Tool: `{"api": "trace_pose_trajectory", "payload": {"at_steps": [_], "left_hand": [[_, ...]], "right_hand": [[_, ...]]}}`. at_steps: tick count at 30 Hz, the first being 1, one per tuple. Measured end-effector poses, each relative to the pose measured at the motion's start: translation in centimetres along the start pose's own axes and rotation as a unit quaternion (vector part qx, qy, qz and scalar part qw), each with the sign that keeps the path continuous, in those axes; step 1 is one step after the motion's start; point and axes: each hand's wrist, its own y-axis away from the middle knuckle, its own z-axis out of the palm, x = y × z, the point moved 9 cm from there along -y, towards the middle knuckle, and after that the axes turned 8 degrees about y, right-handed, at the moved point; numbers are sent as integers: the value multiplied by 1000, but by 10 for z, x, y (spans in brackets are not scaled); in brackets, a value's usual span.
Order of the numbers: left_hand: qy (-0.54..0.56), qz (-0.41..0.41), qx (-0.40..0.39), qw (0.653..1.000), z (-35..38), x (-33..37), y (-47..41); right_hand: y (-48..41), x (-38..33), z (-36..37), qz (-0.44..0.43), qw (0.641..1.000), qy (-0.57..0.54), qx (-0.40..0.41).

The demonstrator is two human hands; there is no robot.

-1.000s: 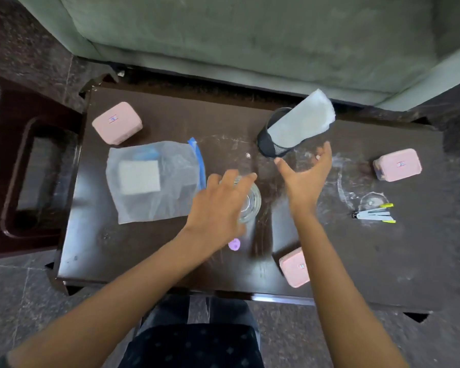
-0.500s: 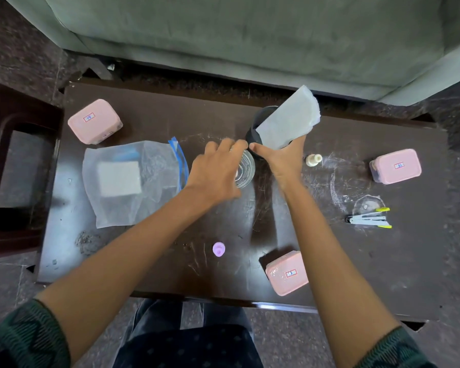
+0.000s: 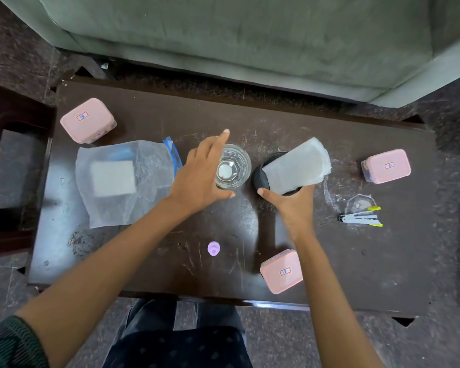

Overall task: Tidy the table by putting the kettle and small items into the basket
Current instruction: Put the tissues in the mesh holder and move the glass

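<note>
Nearest me on the dark table [image 3: 383,274] I see a pink lidded box [image 3: 281,271] close to the front edge, just left of the right forearm; a small lilac cap [image 3: 213,248] lies to its left, apart from it. Further in, the right hand [image 3: 294,205] has its fingers clamped on the near side of a black cup [image 3: 258,177] that holds a white folded sheet [image 3: 296,166], the sheet tilted toward the right; the left hand [image 3: 197,179] rests against a clear glass [image 3: 233,166], fingers spread apart, index raised over the rim, thumb under its near side; glass and cup stand just beside each other. A clear plastic bag [image 3: 125,181] with a white block inside lies left of the left hand; a white clip tool [image 3: 361,218] lies right of the right hand. Farther, I note pink boxes at the right [image 3: 387,166] and far left [image 3: 87,120]; beyond the table, a green sofa [image 3: 250,35].
</note>
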Motion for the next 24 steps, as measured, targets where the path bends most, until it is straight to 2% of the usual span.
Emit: {"api": "trace_pose_trajectory", "payload": {"at_steps": [4,11,17,19,22,24], "left_hand": [[116,-38,-5,992,6,-19,0],[123,-13,-35,992,8,-20,-9],[121,-18,-23,992,12,-20,3],[39,17,39,998,3,-11,16],[-64,169,166,969,-9,29,54],[-40,250,158,955,7,52,80]], "right_hand": [[-4,-6,4,-6,1000,-2,-12],[-3,-8,8,3,1000,-8,-8],[7,-3,4,-2,1000,-9,-24],[16,4,-2,-3,1000,2,-31],[35,29,-20,24,997,79,4],[48,44,-36,16,989,142,47]]}}
